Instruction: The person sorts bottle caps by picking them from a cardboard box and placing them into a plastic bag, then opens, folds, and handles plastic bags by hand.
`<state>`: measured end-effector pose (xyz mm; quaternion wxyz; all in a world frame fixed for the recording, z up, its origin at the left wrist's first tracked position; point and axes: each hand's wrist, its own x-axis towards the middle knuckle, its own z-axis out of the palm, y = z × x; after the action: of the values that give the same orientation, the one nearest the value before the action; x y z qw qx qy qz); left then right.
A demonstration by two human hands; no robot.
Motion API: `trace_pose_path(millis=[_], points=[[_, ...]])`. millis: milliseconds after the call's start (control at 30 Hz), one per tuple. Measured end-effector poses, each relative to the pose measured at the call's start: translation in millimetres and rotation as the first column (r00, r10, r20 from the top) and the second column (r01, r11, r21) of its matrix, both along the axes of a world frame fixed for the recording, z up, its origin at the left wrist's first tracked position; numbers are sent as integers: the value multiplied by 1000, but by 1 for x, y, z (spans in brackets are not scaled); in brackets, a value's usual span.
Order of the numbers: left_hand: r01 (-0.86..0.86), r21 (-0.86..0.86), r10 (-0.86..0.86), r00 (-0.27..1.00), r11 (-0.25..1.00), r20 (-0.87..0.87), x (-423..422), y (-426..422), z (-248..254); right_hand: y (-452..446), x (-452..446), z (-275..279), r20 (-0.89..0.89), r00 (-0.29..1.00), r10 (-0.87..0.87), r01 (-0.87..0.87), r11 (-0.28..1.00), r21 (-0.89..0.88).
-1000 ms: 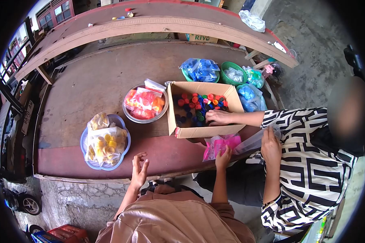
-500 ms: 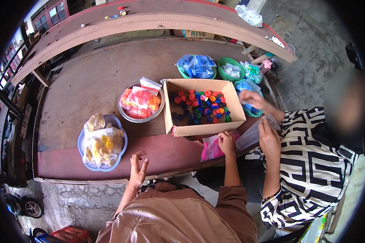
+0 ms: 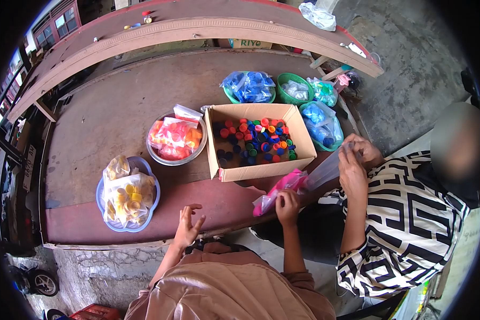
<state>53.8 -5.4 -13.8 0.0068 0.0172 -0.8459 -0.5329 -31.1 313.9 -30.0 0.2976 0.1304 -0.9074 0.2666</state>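
My left hand hovers over the front edge of the table, fingers apart and nothing in it. My right hand is closed on the near edge of a pink plastic packet, just in front of a cardboard box. Inside that box lie many loose bottle caps, mostly red, blue, black and green. To the left are a metal bowl with bagged red and orange caps and a pale blue basin with bagged yellow caps.
At right a co-worker's hands hold a clear plastic bag. Behind the box stand green baskets and bags of blue caps. A raised wooden ledge spans the back of the table.
The co-worker's far hand has left the blue bags and joined the other at the clear bag. My right hand has moved slightly down and left, and the pink packet has tilted and creased.
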Motion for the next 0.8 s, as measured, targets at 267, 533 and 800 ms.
trace_pose_path(millis=[267,533,800], points=[[294,-277,-322,945,915,-63,-30,45,-7,-89,27,10,27,981,193,-195,965,175],[269,-53,-272,960,962,-66,-37,44,-42,-121,45,44,-63,939,339,-342,939,-43],[306,0,-305,949,952,-82,-35,43,-56,-88,14,86,100,961,257,-255,967,-25]])
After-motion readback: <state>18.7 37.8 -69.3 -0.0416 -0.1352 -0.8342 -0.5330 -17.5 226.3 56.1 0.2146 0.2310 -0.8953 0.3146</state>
